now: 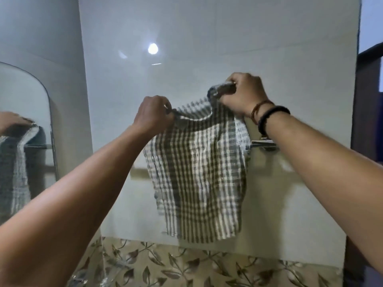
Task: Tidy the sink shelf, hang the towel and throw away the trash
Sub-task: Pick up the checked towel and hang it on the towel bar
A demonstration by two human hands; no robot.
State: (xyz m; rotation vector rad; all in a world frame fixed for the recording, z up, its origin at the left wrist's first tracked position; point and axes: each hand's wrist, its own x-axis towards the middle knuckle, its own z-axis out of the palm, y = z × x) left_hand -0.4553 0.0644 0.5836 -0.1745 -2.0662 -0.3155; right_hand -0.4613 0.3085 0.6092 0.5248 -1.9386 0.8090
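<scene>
Pinching the towel [196, 172] top corners, left hand [154, 114] lower, right hand [243, 92] higher.

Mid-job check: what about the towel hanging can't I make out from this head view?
- Towel rail: mostly hidden behind checked towel and right forearm.
- Right hand: blurred, grip unclear.
- Left hand: fingertips hidden by the knuckles.
- Sink shelf, trash: outside the frame.

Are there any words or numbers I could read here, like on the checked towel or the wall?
None: no words, numbers or labels show anywhere.
The checked towel has only stripes and squares.
The wall tiles are plain; the lower border has leaf patterns only.
The wristbands carry no readable writing.
</scene>
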